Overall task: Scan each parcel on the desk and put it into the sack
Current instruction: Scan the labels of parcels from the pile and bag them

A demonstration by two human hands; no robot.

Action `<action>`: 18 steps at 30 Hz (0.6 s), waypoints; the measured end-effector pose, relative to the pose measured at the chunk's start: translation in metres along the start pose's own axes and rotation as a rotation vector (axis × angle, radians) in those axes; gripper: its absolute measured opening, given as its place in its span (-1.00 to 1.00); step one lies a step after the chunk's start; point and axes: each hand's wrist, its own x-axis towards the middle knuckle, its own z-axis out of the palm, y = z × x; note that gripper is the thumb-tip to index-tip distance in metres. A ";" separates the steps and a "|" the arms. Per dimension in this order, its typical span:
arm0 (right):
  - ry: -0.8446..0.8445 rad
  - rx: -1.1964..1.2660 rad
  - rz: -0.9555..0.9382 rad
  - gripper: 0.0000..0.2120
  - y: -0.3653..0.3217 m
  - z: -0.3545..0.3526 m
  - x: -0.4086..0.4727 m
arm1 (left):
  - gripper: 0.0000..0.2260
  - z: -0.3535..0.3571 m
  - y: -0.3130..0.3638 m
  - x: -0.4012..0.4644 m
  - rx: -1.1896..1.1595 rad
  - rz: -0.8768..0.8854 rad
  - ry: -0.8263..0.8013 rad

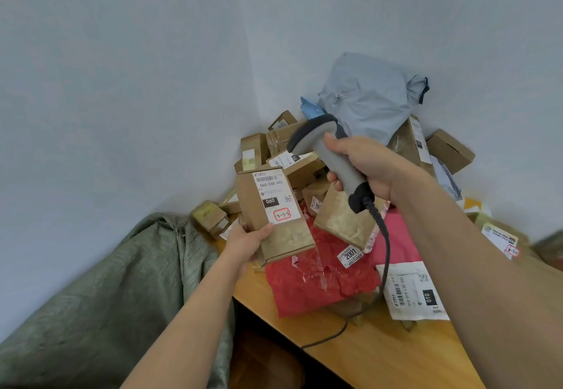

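Two hands busy: left hand point(243, 244) gripping labelled box point(274, 215), right hand point(370, 166) round scanner point(332, 160), near sack point(106, 291).

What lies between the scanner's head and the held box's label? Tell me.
In the head view, nothing held lies between scanner and held box; behind that gap, only piled small cartons show.

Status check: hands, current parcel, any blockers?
Left hand holds cardboard parcel, label up. Right hand grips scanner, aimed at label. Sack left of desk; nothing in the way.
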 end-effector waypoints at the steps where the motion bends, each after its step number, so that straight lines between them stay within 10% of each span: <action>1: -0.016 0.001 -0.009 -0.67 -0.002 0.002 -0.003 | -0.63 0.002 0.000 0.001 -0.025 -0.006 0.003; 18: 0.048 0.037 -0.054 -0.53 -0.030 0.000 -0.035 | -0.65 0.014 -0.006 0.014 -0.096 -0.061 -0.005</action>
